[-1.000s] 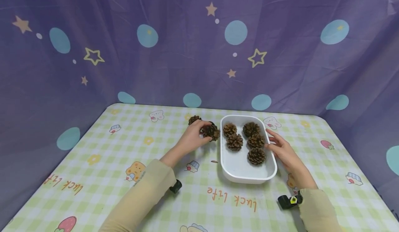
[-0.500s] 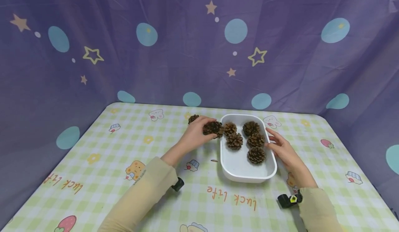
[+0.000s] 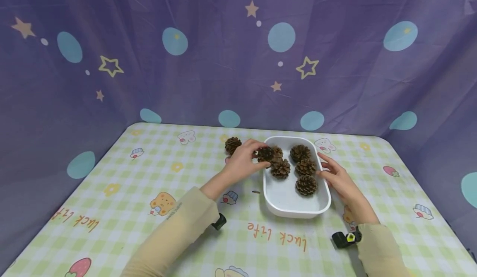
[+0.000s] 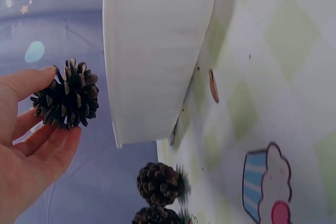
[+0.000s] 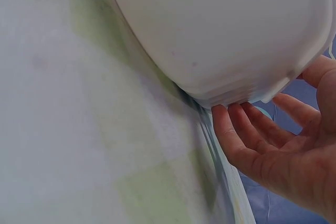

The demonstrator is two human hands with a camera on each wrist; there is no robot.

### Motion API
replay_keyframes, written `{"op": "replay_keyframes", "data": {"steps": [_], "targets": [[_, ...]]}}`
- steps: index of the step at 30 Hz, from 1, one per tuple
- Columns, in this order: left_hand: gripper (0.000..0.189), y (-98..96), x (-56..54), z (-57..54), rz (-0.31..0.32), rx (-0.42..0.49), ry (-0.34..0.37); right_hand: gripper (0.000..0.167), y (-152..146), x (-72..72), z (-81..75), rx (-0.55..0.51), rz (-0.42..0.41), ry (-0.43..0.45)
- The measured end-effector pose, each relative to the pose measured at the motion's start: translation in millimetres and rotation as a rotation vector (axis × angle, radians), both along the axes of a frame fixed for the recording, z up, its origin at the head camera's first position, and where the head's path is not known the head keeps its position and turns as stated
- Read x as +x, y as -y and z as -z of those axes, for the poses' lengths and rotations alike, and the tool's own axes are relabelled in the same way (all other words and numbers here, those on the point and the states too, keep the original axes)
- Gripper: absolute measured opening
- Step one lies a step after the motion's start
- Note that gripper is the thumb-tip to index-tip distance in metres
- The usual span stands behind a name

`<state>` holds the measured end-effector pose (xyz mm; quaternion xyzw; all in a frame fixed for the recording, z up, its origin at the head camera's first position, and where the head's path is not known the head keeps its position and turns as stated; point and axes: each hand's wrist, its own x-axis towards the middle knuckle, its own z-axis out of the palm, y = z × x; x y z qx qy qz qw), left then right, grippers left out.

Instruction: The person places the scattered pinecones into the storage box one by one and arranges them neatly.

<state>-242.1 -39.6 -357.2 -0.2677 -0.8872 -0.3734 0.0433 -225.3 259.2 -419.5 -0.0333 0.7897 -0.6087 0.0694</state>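
Observation:
In the head view my left hand [image 3: 244, 161] holds a brown pinecone [image 3: 266, 154] over the left rim of a white rectangular container [image 3: 290, 204]. The left wrist view shows thumb and fingers curved round that pinecone [image 4: 68, 95], above the container's rim. Several other pinecones [image 3: 307, 185] lie inside, one partly hidden behind the held one. My right hand [image 3: 337, 179] grips the container's right side, thumb at the rim. Its fingertips [image 5: 219, 111] press the outer wall in the right wrist view.
A loose pinecone [image 3: 232, 145] sits on the table left of the container; the left wrist view shows a second pinecone [image 4: 156, 216] beside it. A small brown flake [image 3: 256, 192] lies near the container. A purple curtain [image 3: 223, 82] hangs behind the checked tablecloth [image 3: 130, 235].
My left hand has moved right, carrying the pinecone from beside the container to over its left rim. The loose pinecone behind that hand shows more fully. My right hand and the container have stayed put.

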Motion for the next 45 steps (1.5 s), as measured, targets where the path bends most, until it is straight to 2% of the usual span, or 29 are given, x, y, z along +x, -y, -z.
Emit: {"op": "replay_keyframes", "data": {"steps": [4,11,15,19,27,34,45], "targets": [[0.052,-7.0,1.8,0.9,0.041,-0.009,0.003,0.067,-0.1,0.6,-0.1,-0.001,0.001,0.007],[0.053,-17.4,8.5,-1.0,0.058,-0.099,-0.016,0.067,0.3,0.7,-0.2,-0.021,-0.008,0.01],[0.053,-22.7,11.5,-1.5,0.078,-0.122,-0.014,0.067,0.4,0.6,-0.9,-0.033,-0.011,0.004],[0.055,-25.8,13.5,1.2,0.099,-0.161,-0.016,0.067,0.3,0.9,-0.3,-0.031,-0.014,0.001],[0.054,-31.1,16.3,5.3,0.169,-0.211,-0.027,0.067,0.4,-0.3,0.6,-0.009,-0.001,0.003],[0.052,-34.4,17.4,8.6,0.235,-0.296,-0.038,0.067,0.7,-1.1,0.5,-0.016,0.002,0.001],[0.051,-40.7,14.5,15.8,0.252,-0.378,0.001,0.068,0.2,-0.6,0.7,-0.02,-0.001,-0.003]]}}
